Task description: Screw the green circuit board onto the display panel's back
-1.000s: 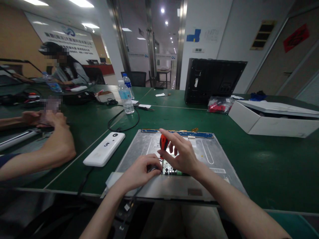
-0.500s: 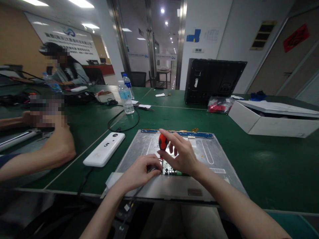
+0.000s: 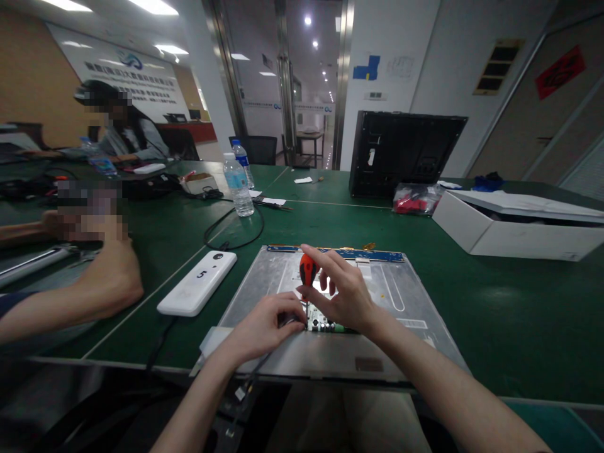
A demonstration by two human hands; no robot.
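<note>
A flat metal display panel point(image 3: 401, 358) lies on the table in front of me, a blue circuit strip along its far edge. My right hand point(image 3: 346, 292) grips a red and black screwdriver point(image 3: 308, 269) by its handle, index finger over the top and thumb at the side. The tool stands nearly upright, its shaft pointing down at a small green circuit board point(image 3: 325, 326) partly covered by that hand. Close by the shaft's lower end, my left hand point(image 3: 267, 321) has its fingers pinched together; what they hold is hidden. A thin dark cable runs below it.
Left of the panel lies a white power bank point(image 3: 198, 283) with a cable. Water bottles point(image 3: 238, 182) stand behind. A black monitor point(image 3: 406, 154), a bagged red item point(image 3: 415, 200) and a white box point(image 3: 523, 226) sit at right. A co-worker's arm point(image 3: 94, 283) rests at left.
The screwdriver handle has shifted very slightly left and down in my right hand. My left hand keeps its place, and the panel has not moved.
</note>
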